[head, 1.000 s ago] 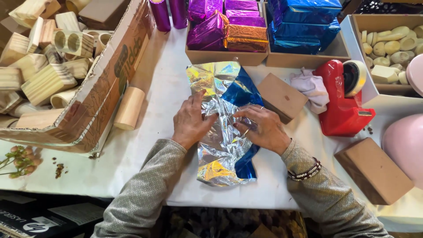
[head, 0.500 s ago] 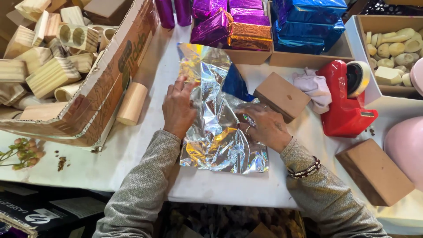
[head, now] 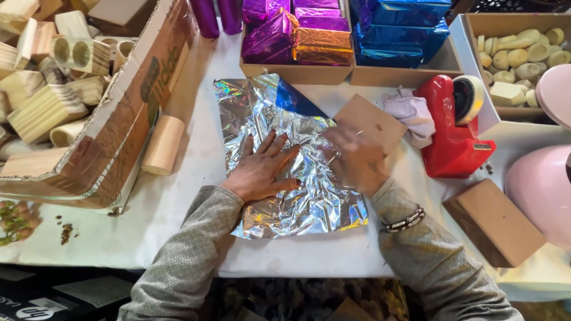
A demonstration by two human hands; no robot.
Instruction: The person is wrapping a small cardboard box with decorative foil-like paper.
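Left hand spread wide, flat on crinkled silver holographic foil sheet across white worktop; right hand blurred, open, pressing foil beside brown cardboard box.

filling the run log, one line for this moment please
left hand flat on foil sheet | right hand blurred, on foil by brown block | foil silver side up, blue corner folded
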